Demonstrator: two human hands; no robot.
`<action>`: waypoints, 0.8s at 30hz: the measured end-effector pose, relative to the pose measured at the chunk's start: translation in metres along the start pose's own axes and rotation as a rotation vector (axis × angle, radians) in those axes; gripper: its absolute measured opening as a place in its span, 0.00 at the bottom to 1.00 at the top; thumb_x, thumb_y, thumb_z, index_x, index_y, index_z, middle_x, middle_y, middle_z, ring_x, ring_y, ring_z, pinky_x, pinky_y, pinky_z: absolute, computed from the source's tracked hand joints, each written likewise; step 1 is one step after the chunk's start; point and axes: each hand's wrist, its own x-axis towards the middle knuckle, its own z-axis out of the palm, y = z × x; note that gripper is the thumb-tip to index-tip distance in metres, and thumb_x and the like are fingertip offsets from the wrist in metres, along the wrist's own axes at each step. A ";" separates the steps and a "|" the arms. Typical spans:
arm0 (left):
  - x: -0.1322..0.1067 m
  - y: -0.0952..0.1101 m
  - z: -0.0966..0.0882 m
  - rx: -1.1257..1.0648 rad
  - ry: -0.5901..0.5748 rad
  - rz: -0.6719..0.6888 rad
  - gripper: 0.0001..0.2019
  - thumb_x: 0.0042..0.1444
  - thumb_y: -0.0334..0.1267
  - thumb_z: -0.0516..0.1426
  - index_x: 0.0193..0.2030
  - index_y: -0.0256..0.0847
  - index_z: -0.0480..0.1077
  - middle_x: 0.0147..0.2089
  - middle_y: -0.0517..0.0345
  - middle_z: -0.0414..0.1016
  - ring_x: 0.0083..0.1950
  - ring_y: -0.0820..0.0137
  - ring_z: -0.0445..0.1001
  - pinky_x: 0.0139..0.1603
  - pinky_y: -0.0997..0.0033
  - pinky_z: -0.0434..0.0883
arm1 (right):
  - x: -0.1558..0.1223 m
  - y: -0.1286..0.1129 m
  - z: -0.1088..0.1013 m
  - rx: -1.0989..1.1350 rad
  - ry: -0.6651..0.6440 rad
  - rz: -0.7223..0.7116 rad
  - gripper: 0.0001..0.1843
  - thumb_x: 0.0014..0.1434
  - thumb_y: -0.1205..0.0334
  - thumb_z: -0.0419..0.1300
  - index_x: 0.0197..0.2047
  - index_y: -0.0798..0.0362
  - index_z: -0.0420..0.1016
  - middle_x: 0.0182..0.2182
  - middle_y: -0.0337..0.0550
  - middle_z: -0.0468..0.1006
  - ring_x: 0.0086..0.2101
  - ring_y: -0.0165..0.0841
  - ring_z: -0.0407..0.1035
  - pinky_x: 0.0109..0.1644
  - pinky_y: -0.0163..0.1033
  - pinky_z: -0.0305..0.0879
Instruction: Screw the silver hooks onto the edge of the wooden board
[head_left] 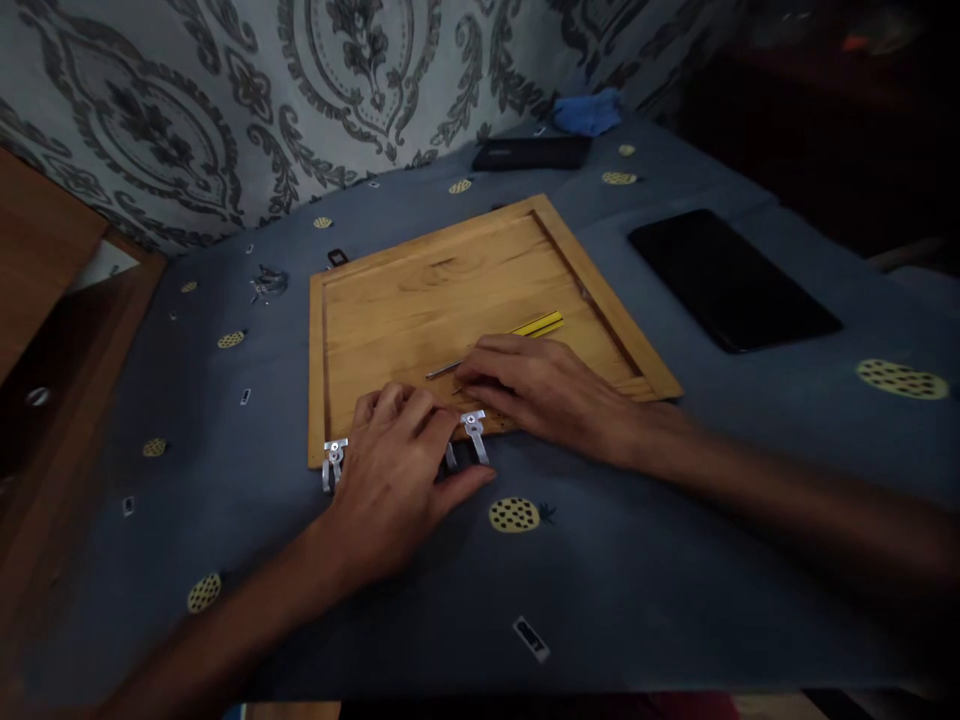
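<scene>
A framed wooden panel (420, 300) lies on the cloth-covered table. Silvery metal hooks (474, 430) sit along its near edge, with a screw head showing in their plates. My left hand (397, 460) is bent over that edge, its fingers on the wood and its thumb by the hook at the right; another hook (334, 455) shows left of the hand. My right hand (540, 385) rests on the panel, fingertips pinched together; a thin dark tip shows there, too small to name. Partly behind that hand lies a screwdriver with a yellow handle (544, 323), its shaft pointing left.
A black tablet-like slab (731, 280) lies at the right. Several small metal pieces (270, 283) are heaped left of the panel. At the back are a dark flat case (532, 153) and a blue cloth (589, 112), near a patterned curtain (360, 60). Wooden furniture (45, 250) stands at the left.
</scene>
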 end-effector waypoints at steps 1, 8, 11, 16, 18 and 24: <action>0.000 0.000 0.000 0.002 0.000 0.001 0.18 0.57 0.49 0.64 0.46 0.36 0.75 0.44 0.52 0.76 0.47 0.55 0.69 0.49 0.49 0.68 | 0.001 0.000 0.001 -0.015 0.000 0.005 0.09 0.66 0.67 0.55 0.41 0.56 0.77 0.39 0.47 0.78 0.36 0.34 0.72 0.39 0.37 0.63; -0.001 0.000 0.000 0.012 -0.002 -0.007 0.18 0.57 0.50 0.64 0.47 0.38 0.74 0.44 0.53 0.76 0.48 0.56 0.69 0.50 0.49 0.67 | 0.001 -0.001 0.003 -0.103 0.000 -0.012 0.10 0.65 0.69 0.54 0.40 0.57 0.77 0.35 0.47 0.76 0.34 0.34 0.69 0.35 0.37 0.57; -0.001 0.000 0.000 0.010 -0.003 -0.006 0.18 0.57 0.50 0.64 0.47 0.39 0.74 0.44 0.53 0.76 0.48 0.56 0.69 0.50 0.49 0.67 | -0.002 0.000 0.003 -0.062 0.027 -0.043 0.10 0.65 0.69 0.52 0.40 0.58 0.76 0.35 0.47 0.75 0.34 0.34 0.68 0.36 0.38 0.58; -0.001 0.000 -0.001 -0.002 -0.004 -0.007 0.17 0.59 0.51 0.63 0.48 0.40 0.74 0.45 0.53 0.76 0.49 0.57 0.69 0.50 0.51 0.66 | -0.013 0.005 -0.007 0.240 0.073 -0.012 0.07 0.64 0.64 0.57 0.35 0.55 0.74 0.30 0.41 0.74 0.30 0.30 0.67 0.34 0.36 0.59; 0.000 0.000 -0.001 -0.004 -0.014 -0.010 0.17 0.60 0.51 0.62 0.48 0.41 0.74 0.45 0.53 0.76 0.49 0.57 0.69 0.50 0.51 0.66 | -0.017 0.006 -0.013 0.406 0.014 0.030 0.07 0.63 0.61 0.59 0.33 0.54 0.74 0.27 0.38 0.74 0.28 0.28 0.66 0.32 0.34 0.59; 0.000 -0.001 0.000 -0.021 -0.011 -0.002 0.18 0.60 0.49 0.63 0.50 0.39 0.73 0.46 0.52 0.76 0.49 0.57 0.69 0.51 0.50 0.66 | -0.018 0.006 -0.025 0.576 -0.199 0.039 0.07 0.61 0.62 0.59 0.33 0.54 0.76 0.29 0.37 0.76 0.29 0.27 0.68 0.31 0.33 0.60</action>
